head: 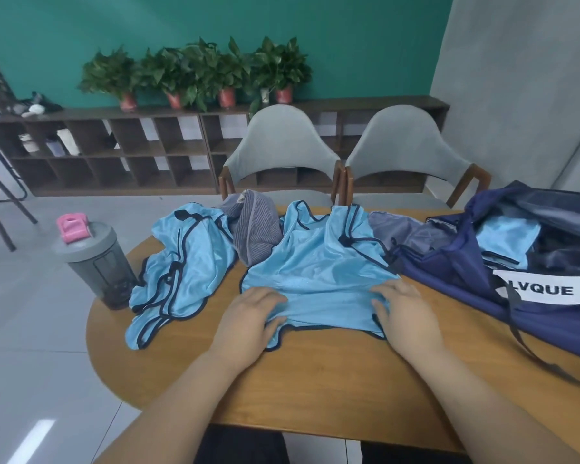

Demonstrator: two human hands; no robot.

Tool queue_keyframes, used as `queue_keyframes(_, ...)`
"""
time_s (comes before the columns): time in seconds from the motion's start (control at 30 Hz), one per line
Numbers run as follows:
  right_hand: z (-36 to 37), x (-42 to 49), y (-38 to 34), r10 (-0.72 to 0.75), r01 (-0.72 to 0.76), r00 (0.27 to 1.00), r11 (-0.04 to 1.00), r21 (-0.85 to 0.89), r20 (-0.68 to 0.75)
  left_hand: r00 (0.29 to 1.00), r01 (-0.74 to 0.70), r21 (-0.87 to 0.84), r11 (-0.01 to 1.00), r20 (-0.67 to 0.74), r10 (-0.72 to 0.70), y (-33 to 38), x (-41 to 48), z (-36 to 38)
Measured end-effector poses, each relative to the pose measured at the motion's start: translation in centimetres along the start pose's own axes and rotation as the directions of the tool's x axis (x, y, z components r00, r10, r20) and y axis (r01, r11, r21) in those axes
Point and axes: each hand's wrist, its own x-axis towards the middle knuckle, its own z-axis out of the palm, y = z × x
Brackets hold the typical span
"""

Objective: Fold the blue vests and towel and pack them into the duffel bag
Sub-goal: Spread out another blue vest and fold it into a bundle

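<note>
Wooden bench: spread vest centre, left hand and right hand gripping its near hem, probably flattening before folding; crumpled vest left, towel behind, open duffel bag right.

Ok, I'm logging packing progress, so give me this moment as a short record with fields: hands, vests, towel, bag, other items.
left hand: grips the near hem of the spread vest
right hand: grips the same hem, nearer the bag
crumpled vest: unfolded, left of the spread vest
towel: grey striped, bunched behind, between the two vests
duffel bag: navy, open, at the right of the table; folded blue piece inside
shaker bottle: upright, pink lid, at the table's left edge
</note>
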Motion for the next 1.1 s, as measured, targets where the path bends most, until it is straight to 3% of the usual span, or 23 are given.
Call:
queue_keyframes(0.07,-0.7,-0.2,-0.2,-0.05,0.039,0.99,0.996,-0.084,-0.132,0.997,0.057,-0.042,0.998,-0.045,-0.058,0.6,0.1,0.3)
queue_keyframes(0.1,-1.1,-0.4,-0.7,-0.136,0.126,0.978,0.989,-0.071,-0.16,0.993,0.1,-0.084,0.991,-0.056,-0.105,0.8,0.1,0.5)
queue_keyframes(0.17,-1.9,-0.7,-2.2,-0.323,0.324,0.946,0.945,0.047,-0.018,0.971,0.216,-0.189,0.958,-0.056,-0.231,1.4,0.6,0.6)
queue_keyframes(0.23,-1.4,-0.8,-3.1,-0.399,0.388,0.893,0.917,0.092,0.208,0.944,0.3,-0.29,0.909,-0.044,-0.326,1.8,1.3,0.6)
queue_keyframes(0.27,-0.8,-0.7,-3.1,-0.393,0.384,0.89,0.919,0.085,0.23,0.936,0.316,-0.334,0.888,-0.042,-0.349,1.9,1.6,0.6)
queue_keyframes(0.33,0.4,-0.1,-2.7,-0.296,0.28,0.945,0.951,0.129,0.136,0.925,0.333,-0.411,0.849,-0.033,-0.379,2.1,1.9,0.4)
queue_keyframes(0.4,0.5,1.2,-2.6,-0.102,0.082,0.991,0.971,0.225,0.081,0.909,0.347,-0.478,0.807,-0.039,-0.414,2.1,1.9,0.0)
queue_keyframes(0.47,0.1,2.7,-2.8,0.057,-0.098,0.985,0.962,0.255,0.164,0.91,0.34,-0.52,0.783,-0.028,-0.413,2.3,1.7,-0.4)
queue_keyframes(0.53,-0.1,3.8,-3.1,0.132,-0.178,0.964,0.965,0.193,0.23,0.947,0.295,-0.462,0.837,0.026,-0.319,2.7,1.4,-0.7)
queue_keyframes(0.6,0.2,4.1,-3.3,0.186,-0.224,0.954,0.964,0.145,0.233,0.984,0.175,-0.279,0.944,0.084,-0.158,3.2,1.3,-0.5)
queue_keyframes(0.7,0.6,3.5,-3.5,0.212,-0.23,0.969,0.963,0.144,0.127,0.997,0.071,-0.18,0.981,0.039,-0.065,2.5,1.4,0.5)
queue_keyframes(0.77,0.5,3.1,-3.6,0.202,-0.214,0.976,0.951,0.225,0.076,0.976,0.19,-0.3,0.935,-0.047,-0.214,1.6,1.3,0.7)
queue_keyframes(0.87,0.1,2.6,-3.4,0.223,-0.202,0.975,0.909,0.364,-0.016,0.866,0.377,-0.42,0.826,-0.158,-0.475,1.1,1.1,0.4)
queue_keyframes(0.97,-0.4,2.1,-3.7,0.218,-0.173,0.971,0.928,0.33,-0.103,0.822,0.408,-0.48,0.777,-0.178,-0.541,1.0,1.2,0.3)
queue_keyframes(1.03,-0.6,1.8,-4.2,0.153,-0.111,0.981,0.947,0.3,-0.12,0.814,0.404,-0.516,0.755,-0.173,-0.554,1.0,1.3,0.2)
queue_keyframes(1.1,-0.5,1.4,-4.6,-0.065,0.092,0.99,0.971,0.219,-0.127,0.809,0.402,-0.541,0.739,-0.168,-0.563,1.0,1.3,0.1)
